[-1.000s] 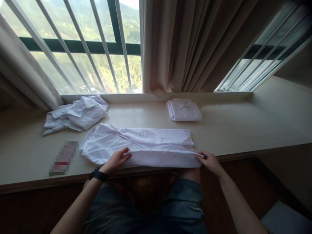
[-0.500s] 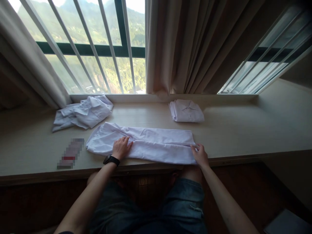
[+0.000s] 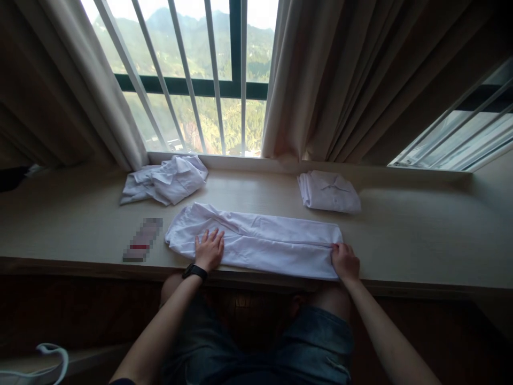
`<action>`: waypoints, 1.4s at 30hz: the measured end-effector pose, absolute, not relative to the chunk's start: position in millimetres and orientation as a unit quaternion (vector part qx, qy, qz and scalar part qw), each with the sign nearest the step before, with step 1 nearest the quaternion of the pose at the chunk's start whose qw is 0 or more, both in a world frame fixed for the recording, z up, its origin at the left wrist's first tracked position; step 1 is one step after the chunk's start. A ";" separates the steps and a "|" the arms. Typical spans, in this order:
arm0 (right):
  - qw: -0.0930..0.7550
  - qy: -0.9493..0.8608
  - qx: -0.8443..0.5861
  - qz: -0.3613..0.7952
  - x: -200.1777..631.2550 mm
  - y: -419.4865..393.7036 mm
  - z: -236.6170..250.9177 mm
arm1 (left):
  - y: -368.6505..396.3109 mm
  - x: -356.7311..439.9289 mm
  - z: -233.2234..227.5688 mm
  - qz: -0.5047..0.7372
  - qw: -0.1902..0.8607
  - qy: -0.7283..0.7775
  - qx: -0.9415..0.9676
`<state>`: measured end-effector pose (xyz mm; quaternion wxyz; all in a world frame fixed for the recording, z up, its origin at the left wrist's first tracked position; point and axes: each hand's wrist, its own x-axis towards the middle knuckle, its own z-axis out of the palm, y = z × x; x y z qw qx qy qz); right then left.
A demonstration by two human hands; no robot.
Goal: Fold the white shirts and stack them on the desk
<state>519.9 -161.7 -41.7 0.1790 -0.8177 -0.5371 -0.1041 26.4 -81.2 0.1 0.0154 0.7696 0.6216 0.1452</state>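
A white shirt (image 3: 276, 251), folded lengthwise into a long strip, lies along the front of the wooden counter. Its left end is bunched and rounded; a fold line runs along the middle towards the right end. My left hand (image 3: 210, 250) rests flat on the left part of the cloth, fingers spread. At the right end, my right hand (image 3: 345, 262) pinches the edge where the fold line meets it. Behind, a neatly folded white shirt (image 3: 331, 192) sits with its collar up, and a crumpled white garment (image 3: 166, 179) lies at the back left.
A blurred-out flat item (image 3: 142, 240) lies left of the long shirt. The wooden counter (image 3: 412, 235) stretches to the right, its front edge above my knees. Curtains (image 3: 312, 80) and a barred window stand behind. A white curved object (image 3: 54, 350) shows at lower left.
The view has turned left, so everything sits further right. My left hand has slid a little left on the shirt and its fingers have spread. My right hand has closed on the end edge.
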 end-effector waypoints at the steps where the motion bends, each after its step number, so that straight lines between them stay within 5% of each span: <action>1: 0.178 -0.530 -0.821 -0.117 528.7 -158.0 -42.1 | -88.6 31.3 -0.3 0.148 0.014 0.619 0.771; 6: 0.108 -0.524 -0.837 -0.116 557.6 -145.6 -35.0 | -95.0 42.0 6.6 0.183 0.010 0.629 0.755; 9: 0.148 -0.514 -0.827 -0.172 542.7 -141.8 -21.8 | -60.3 28.9 17.6 0.220 -0.008 0.625 0.749; 15: 0.324 -0.661 -0.674 -0.064 389.2 -113.1 4.7 | 29.4 -5.8 29.9 0.156 0.004 0.575 0.804; 21: 0.329 -0.708 -0.625 0.024 249.7 -70.9 -5.1 | 63.5 -22.2 29.7 0.101 0.049 0.583 0.804; 28: 0.385 -0.705 -0.595 0.031 245.6 -71.1 -23.9 | 80.3 -35.1 20.6 0.147 0.107 0.642 0.745; 35: 0.332 -0.742 -0.579 0.062 241.3 -72.3 -17.6 | 92.1 -38.4 28.8 0.153 0.127 0.689 0.697; 42: 0.378 -0.733 -0.562 0.063 241.9 -72.4 -16.3 | 15.9 -7.7 37.1 0.176 0.036 0.456 0.872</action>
